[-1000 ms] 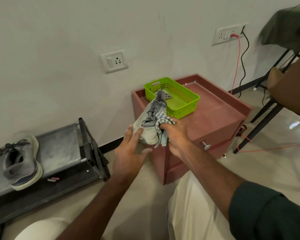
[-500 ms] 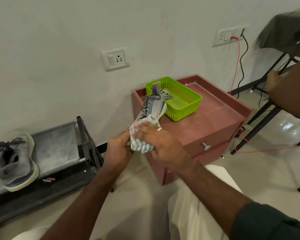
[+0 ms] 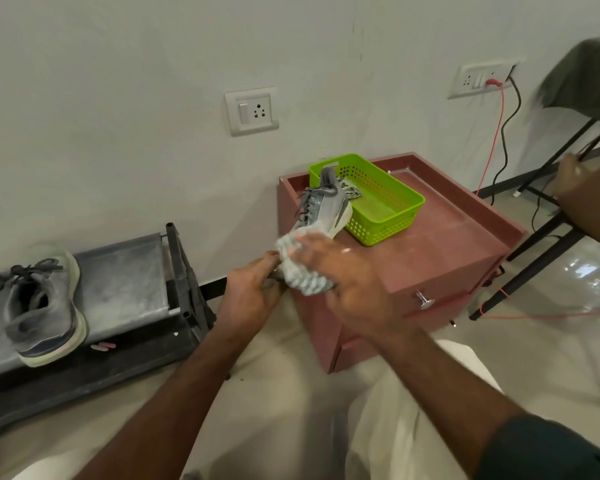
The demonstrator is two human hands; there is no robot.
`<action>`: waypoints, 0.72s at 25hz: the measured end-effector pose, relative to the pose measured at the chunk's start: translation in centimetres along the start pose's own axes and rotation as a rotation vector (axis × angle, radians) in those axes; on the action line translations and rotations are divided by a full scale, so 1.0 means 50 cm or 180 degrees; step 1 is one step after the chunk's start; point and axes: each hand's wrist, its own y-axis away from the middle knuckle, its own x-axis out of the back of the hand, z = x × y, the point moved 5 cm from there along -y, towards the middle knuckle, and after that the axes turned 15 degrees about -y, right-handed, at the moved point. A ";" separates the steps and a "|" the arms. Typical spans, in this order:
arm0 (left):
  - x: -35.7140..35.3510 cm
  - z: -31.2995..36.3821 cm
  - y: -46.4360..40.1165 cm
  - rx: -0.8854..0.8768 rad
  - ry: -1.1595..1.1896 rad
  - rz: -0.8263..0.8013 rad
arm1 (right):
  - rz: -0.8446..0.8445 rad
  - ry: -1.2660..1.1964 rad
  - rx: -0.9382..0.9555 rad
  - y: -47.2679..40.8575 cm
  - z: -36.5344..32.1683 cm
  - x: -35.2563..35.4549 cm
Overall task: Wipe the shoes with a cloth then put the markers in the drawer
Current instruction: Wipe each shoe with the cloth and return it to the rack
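Left hand (image 3: 253,292) gripping toe end of grey shoe (image 3: 321,211), right hand (image 3: 343,271) pressing checked cloth (image 3: 300,271) on it, above red cabinet (image 3: 437,251), white sole, grey laces, no readable brand, second shoe (image 3: 40,306) on dark rack (image 3: 125,306), green basket (image 3: 378,202) behind.

A plain pale wall (image 3: 118,98) runs behind the hands, with a white socket (image 3: 252,111) above them and a second socket (image 3: 484,79) up to the right, where a red cable (image 3: 496,133) and a black cable (image 3: 511,126) hang. Under the hands is a glossy beige floor (image 3: 534,341). A reddish cabinet (image 3: 447,244) stands just right of them, a dark rack (image 3: 118,289) to the left, and black chair legs (image 3: 541,251) far right.
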 end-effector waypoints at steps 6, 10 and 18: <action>0.001 -0.010 0.019 -0.0022 -0.0051 0.0082 | 0.0688 0.0013 -0.1072 -0.030 0.113 0.071; 0.010 -0.005 0.020 0.0024 0.0181 0.0084 | 0.0905 -0.0240 -0.0785 -0.005 0.066 0.077; 0.015 -0.013 0.027 0.0059 0.0183 0.0155 | 0.0372 -0.0160 -0.0584 -0.033 0.091 0.026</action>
